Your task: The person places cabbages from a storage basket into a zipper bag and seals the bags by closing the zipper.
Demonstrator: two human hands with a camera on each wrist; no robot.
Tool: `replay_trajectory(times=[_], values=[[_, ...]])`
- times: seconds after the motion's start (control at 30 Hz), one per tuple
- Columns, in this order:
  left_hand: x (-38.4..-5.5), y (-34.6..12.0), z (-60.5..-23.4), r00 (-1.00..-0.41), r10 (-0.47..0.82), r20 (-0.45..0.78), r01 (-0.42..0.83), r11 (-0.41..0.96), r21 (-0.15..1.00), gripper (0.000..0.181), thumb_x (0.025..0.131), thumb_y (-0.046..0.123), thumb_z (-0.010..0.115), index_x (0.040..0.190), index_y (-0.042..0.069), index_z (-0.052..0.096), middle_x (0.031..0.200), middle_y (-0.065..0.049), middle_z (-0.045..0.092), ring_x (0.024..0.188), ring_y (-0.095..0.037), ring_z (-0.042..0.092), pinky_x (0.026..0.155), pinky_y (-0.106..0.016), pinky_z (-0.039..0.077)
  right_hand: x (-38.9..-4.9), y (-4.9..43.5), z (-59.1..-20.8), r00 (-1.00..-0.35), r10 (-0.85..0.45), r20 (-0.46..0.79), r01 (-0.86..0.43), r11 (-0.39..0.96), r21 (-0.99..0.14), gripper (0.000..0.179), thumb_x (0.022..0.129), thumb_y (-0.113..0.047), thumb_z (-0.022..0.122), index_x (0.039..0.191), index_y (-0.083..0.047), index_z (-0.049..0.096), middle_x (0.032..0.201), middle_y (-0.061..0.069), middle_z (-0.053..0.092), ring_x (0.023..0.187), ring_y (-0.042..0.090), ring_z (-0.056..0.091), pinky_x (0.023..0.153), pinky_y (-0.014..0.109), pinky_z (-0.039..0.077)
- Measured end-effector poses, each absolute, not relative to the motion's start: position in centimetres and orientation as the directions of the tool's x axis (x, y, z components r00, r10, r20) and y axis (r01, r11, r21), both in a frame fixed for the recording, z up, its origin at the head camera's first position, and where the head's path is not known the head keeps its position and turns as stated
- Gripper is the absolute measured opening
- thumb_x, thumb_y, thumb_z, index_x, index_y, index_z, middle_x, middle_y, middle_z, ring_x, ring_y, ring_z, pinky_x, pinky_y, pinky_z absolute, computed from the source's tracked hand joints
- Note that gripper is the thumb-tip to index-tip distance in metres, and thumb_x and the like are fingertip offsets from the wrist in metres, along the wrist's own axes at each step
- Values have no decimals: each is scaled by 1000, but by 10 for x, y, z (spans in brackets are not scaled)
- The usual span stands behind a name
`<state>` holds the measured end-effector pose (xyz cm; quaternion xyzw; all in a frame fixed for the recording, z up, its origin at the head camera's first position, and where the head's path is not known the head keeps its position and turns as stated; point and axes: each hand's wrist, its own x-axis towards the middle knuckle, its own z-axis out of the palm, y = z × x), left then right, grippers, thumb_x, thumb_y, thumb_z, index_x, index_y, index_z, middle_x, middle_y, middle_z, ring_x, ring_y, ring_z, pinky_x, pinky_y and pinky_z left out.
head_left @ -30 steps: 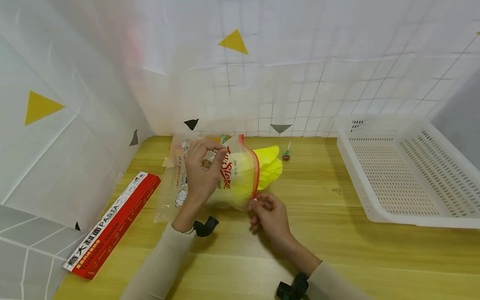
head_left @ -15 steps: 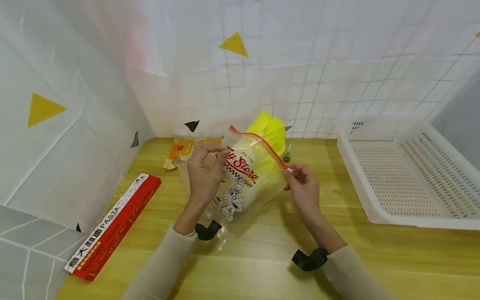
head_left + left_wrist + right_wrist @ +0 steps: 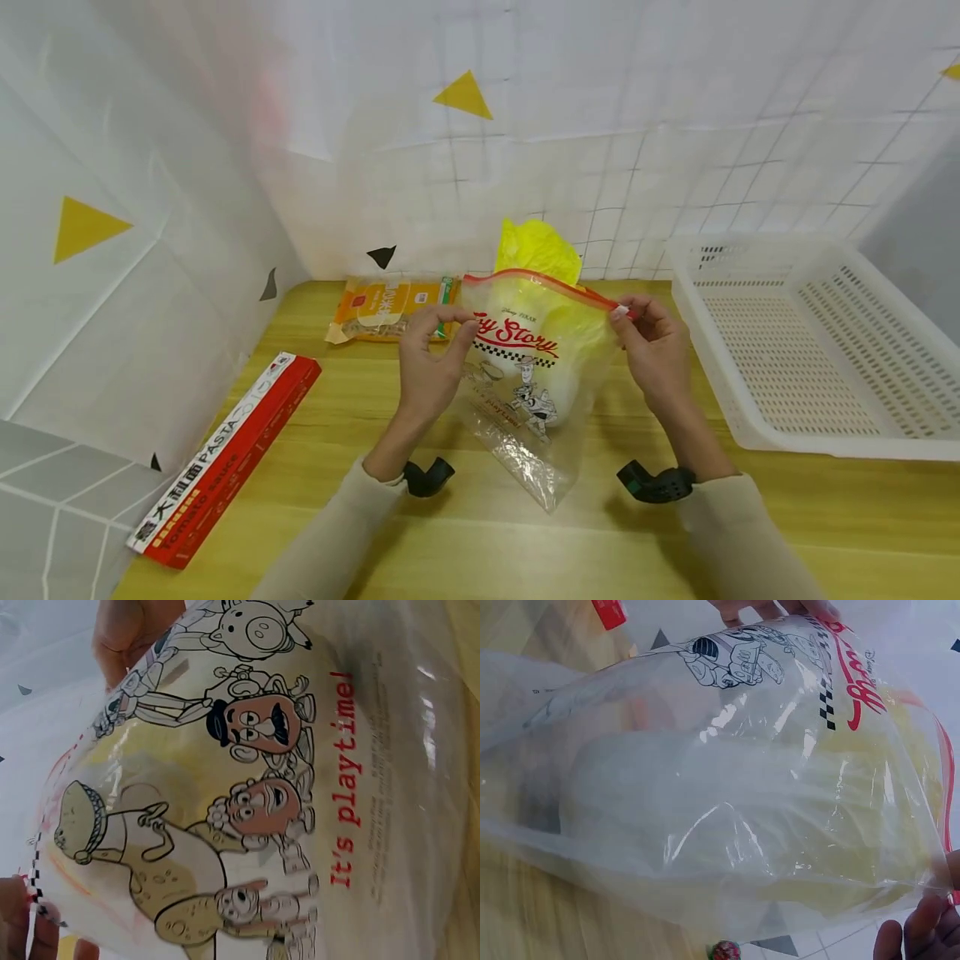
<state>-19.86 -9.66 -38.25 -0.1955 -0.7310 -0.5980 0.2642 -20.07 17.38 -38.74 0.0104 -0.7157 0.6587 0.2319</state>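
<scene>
A clear printed zip bag (image 3: 517,367) with a red zip strip holds a napa cabbage (image 3: 538,250). The leafy yellow end pokes out past the red strip, while the pale base shows through the film. My left hand (image 3: 431,367) pinches the bag's left edge between thumb and forefinger, beside the red lettering. At the right end of the strip my right hand (image 3: 660,350) pinches the white zip slider (image 3: 619,312). Cartoon prints cover most of the bag (image 3: 255,795) in the left wrist view. The right wrist view shows the cabbage's pale body (image 3: 622,772) through the film.
An orange food packet (image 3: 386,308) lies behind my left hand. The red and white pasta box (image 3: 225,458) lies slanted at the left. A white plastic basket (image 3: 757,433) stands at the right. In the right wrist view a lollipop (image 3: 725,950) shows beneath the bag.
My right hand has moved right and away from me with the strip's end, turning the bag's mouth from the right toward the back wall. The orange packet is uncovered; the lollipop is hidden in the head view.
</scene>
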Motion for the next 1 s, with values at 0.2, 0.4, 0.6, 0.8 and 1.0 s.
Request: replay_trajectory(times=[0.2,0.4,0.6,0.8,1.0], values=[[-199,-98,-388,-800,-28,599,579,223,784,9,96,14,71,98,6,73,102,-10,73,109,-20,61,107,-41,41,-200,178,-384,-865,276,419,-393,146,-908,14,97,-5,67,107,5,67,80,-6,60,66,9,52,59,16,45],[-203,-102,-394,-802,-23,597,576,234,783,11,97,17,71,98,7,74,101,-10,72,109,-21,61,106,-43,41,-199,177,-381,-850,235,471,-449,145,-882,14,97,-1,65,108,8,66,79,-5,60,67,9,51,59,17,43],[-208,-109,-399,-841,-52,539,513,242,824,17,98,23,70,103,7,73,104,-11,71,115,-24,61,113,-48,38,-199,180,-380,-828,166,535,-521,123,-845,15,97,1,64,108,11,65,77,-4,59,65,10,48,58,19,40],[-215,-114,-403,-870,-86,485,451,257,855,19,98,20,70,107,3,72,106,-12,70,117,-27,62,116,-53,34,-194,188,-378,-828,85,554,-545,108,-832,14,96,5,63,108,12,63,77,-5,61,66,11,48,60,19,42],[-223,-117,-411,-908,-59,415,386,268,883,26,98,24,69,116,5,70,112,-13,68,113,-29,59,107,-62,38,-193,195,-376,-820,33,572,-568,83,-819,13,96,6,62,108,12,63,84,-5,63,68,11,50,63,18,45]])
